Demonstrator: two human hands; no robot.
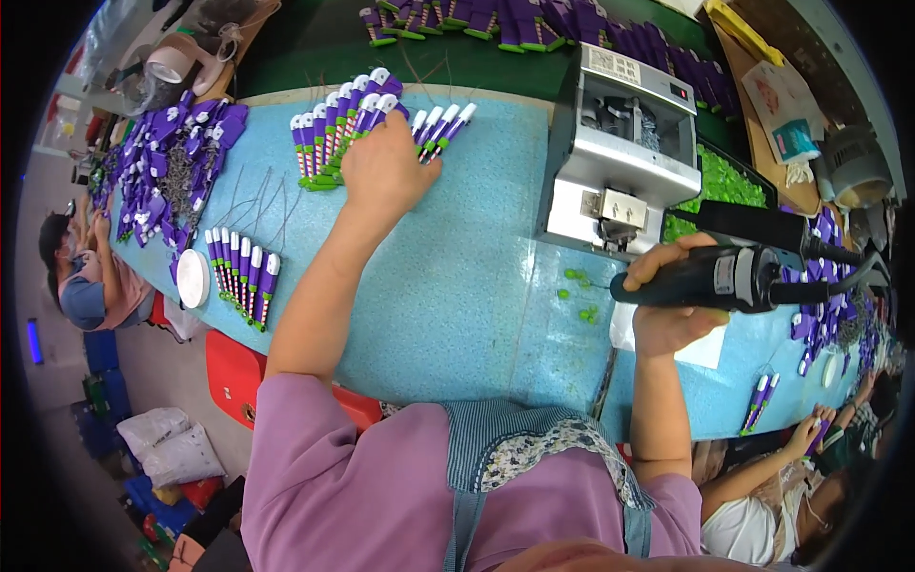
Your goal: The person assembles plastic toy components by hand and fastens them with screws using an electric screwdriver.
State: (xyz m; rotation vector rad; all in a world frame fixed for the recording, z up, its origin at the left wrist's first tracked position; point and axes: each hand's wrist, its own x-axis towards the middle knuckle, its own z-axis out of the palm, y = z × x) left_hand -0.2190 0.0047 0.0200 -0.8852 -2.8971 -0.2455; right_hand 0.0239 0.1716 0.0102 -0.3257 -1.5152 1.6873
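Note:
My left hand is closed over a row of slim purple plastic pieces with white tips, striped shafts and green ends. The nearest pieces stick out to its left, and a few more lie by its right side. Its fingertips are partly hidden among them. In my right hand is a black electric screwdriver, held level, with its thin bit pointing left. Small green plastic parts lie on the table just beyond the bit.
A grey screw feeder stands right of centre, beside a tray of green parts. Another row of purple pieces lies at left, near a white round lid and a purple heap. Co-workers sit at both sides.

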